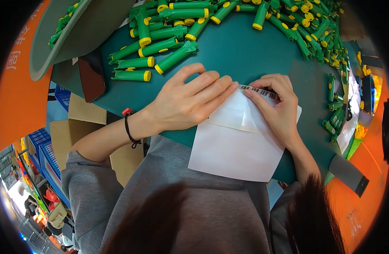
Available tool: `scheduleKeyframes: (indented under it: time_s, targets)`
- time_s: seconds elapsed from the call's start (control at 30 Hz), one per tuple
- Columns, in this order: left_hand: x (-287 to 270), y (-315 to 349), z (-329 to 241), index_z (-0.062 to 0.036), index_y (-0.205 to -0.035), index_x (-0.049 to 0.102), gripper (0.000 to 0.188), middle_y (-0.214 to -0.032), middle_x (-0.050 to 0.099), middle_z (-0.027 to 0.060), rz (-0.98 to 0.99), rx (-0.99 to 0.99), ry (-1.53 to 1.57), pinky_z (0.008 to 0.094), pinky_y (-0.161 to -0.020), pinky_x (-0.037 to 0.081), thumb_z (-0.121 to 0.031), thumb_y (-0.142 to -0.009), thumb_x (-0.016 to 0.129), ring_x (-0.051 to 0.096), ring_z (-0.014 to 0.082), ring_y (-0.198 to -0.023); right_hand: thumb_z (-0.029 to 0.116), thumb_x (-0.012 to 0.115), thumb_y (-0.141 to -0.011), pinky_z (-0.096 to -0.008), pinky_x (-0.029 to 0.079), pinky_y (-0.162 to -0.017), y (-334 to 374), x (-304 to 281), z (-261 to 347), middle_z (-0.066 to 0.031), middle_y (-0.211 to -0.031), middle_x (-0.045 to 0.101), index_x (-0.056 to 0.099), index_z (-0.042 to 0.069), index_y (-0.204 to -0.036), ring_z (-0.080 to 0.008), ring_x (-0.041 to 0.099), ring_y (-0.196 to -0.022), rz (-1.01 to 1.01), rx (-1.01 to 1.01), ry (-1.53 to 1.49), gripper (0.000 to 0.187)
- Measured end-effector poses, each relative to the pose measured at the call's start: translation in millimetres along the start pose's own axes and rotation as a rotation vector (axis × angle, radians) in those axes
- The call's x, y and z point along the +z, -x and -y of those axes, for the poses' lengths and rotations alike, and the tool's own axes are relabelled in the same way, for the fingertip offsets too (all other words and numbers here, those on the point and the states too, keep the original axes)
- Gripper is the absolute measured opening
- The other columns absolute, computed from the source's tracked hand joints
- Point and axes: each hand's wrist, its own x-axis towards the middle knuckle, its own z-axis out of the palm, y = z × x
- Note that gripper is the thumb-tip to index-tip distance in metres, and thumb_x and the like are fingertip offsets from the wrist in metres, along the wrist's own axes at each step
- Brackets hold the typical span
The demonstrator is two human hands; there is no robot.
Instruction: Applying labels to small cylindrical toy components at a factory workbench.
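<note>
My left hand (188,99) presses flat with its fingers on the top edge of a white label sheet (237,144) that lies on the green table (245,55). My right hand (277,103) pinches a small striped barcode sticker (258,91) at the sheet's upper corner, fingertips nearly meeting those of the left hand. A glossy strip crosses the sheet under both hands. A black hair band sits on my left wrist (129,129).
Several green tubes with yellow caps (160,46) are heaped across the back of the table and down the right side (334,106). A dark phone (92,76) lies at the left edge beside a grey tray (63,38). Cardboard boxes (80,127) stand below left.
</note>
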Motion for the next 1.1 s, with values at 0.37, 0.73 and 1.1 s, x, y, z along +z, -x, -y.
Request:
scheduleKeyframes:
  time_s: [0.37, 0.73, 1.1]
  targets:
    - [3, 3, 5, -0.0095, -0.103, 0.076, 0.033, -0.110, 0.066, -0.0004, -0.065, 0.034, 0.108, 0.0340, -0.088, 0.048, -0.014, -0.072, 0.069, 0.060, 0.0164, -0.096, 0.013, 0.082, -0.080, -0.0328, 0.045, -0.086, 0, 2, 0, -0.0030, -0.092, 0.067, 0.073, 0.007, -0.090, -0.0207, 0.056, -0.094, -0.025, 0.013, -0.036, 0.015]
    - [10, -14, 8, -0.0053, -0.095, 0.071, 0.021, -0.101, 0.069, 0.0045, -0.198, -0.269, 0.449, 0.0354, -0.077, 0.051, -0.004, -0.075, 0.078, 0.062, 0.0242, -0.090, 0.010, 0.081, -0.081, -0.0307, 0.047, -0.084, -2, -3, 2, -0.0049, -0.097, 0.067, 0.074, 0.005, -0.096, -0.0192, 0.056, -0.096, 0.025, 0.005, -0.020, 0.017]
    - [0, -11, 12, -0.0097, -0.098, 0.075, 0.018, -0.099, 0.066, 0.0029, -0.073, -0.479, 0.632, 0.0351, -0.076, 0.052, -0.011, -0.080, 0.079, 0.061, 0.0235, -0.092, 0.009, 0.083, -0.077, -0.0349, 0.046, -0.088, -15, 0, 13, -0.0050, -0.103, 0.065, 0.073, 0.006, -0.095, -0.0251, 0.057, -0.103, 0.021, -0.277, 0.159, 0.021]
